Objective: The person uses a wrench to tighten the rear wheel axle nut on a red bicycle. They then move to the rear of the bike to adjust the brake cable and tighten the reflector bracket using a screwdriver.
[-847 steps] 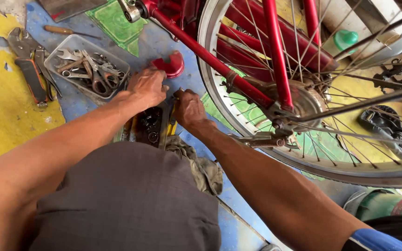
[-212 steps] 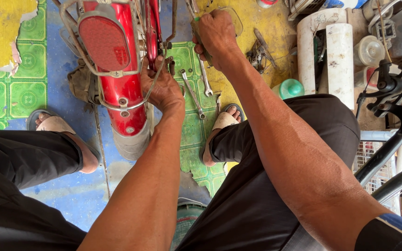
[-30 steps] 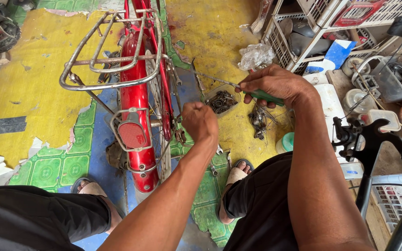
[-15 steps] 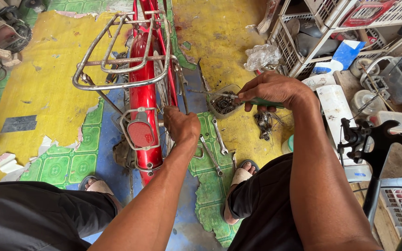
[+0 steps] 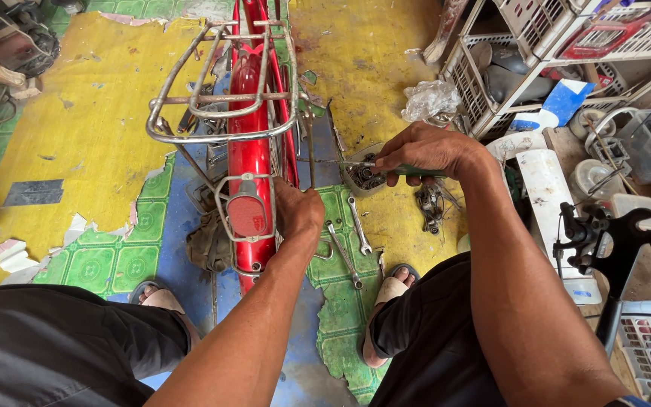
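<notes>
A red bicycle's rear mudguard [image 5: 248,154] with a red reflector [image 5: 249,216] and a metal luggage rack [image 5: 224,90] stands in front of me. My left hand [image 5: 297,211] grips the frame just right of the mudguard, beside the reflector. My right hand [image 5: 425,153] holds a green-handled screwdriver [image 5: 356,163], with its thin shaft pointing left toward the bicycle frame. Under that hand sits a small round tin of screws and bits [image 5: 363,177].
Wrenches [image 5: 349,252] lie on the green and yellow floor by my right sandalled foot [image 5: 387,298]. A chain piece [image 5: 429,205] lies near the tin. White wire racks [image 5: 521,60] and clutter fill the right side. A black stand [image 5: 604,241] is at right.
The view has shifted slightly. My left hand stays on the frame by the mudguard; my right hand with the screwdriver moved a little left, its tip reaching toward the frame.
</notes>
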